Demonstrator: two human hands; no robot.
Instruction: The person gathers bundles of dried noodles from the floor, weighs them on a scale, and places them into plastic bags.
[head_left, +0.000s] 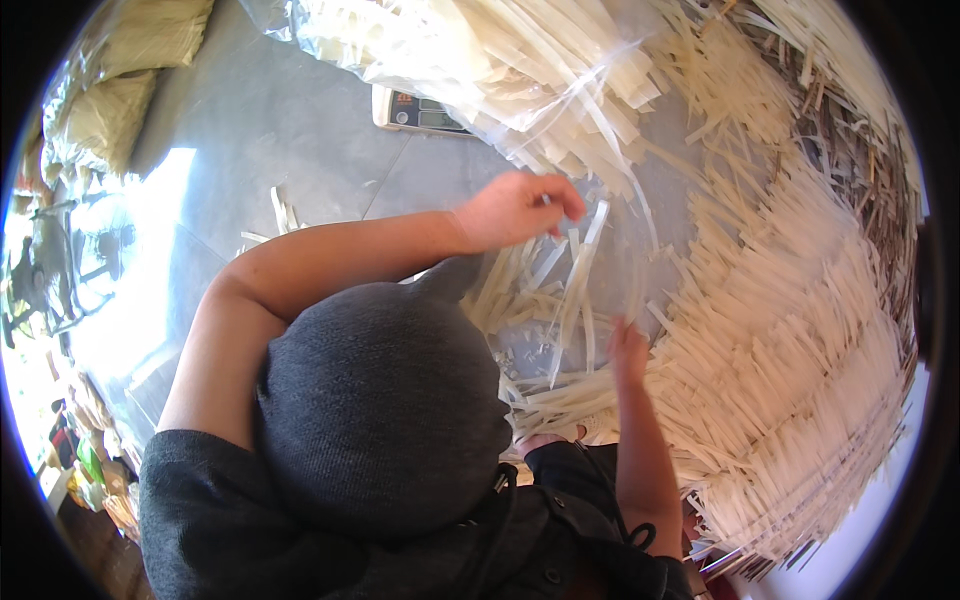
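My left hand [520, 210] reaches across from the left with its fingers curled down, above loose pale flat strips [575, 290] on the grey floor. What its fingertips hold, if anything, is too small to make out. Lower and to the right, my right hand [628, 350] is closed and slightly smeared by motion. A faint, blurred pale strip [637, 285] seems to rise from its fingers. Beside this hand spreads a large heap of similar strips [770, 350], laid roughly in rows.
A clear plastic bag [500, 60] full of wide pale strips lies at the far middle, partly over a digital scale [420, 112]. Filled bags [110, 110] stand far left. Darker thin sticks [850, 130] edge the heap at right. A grey cap [380, 400] covers the near middle.
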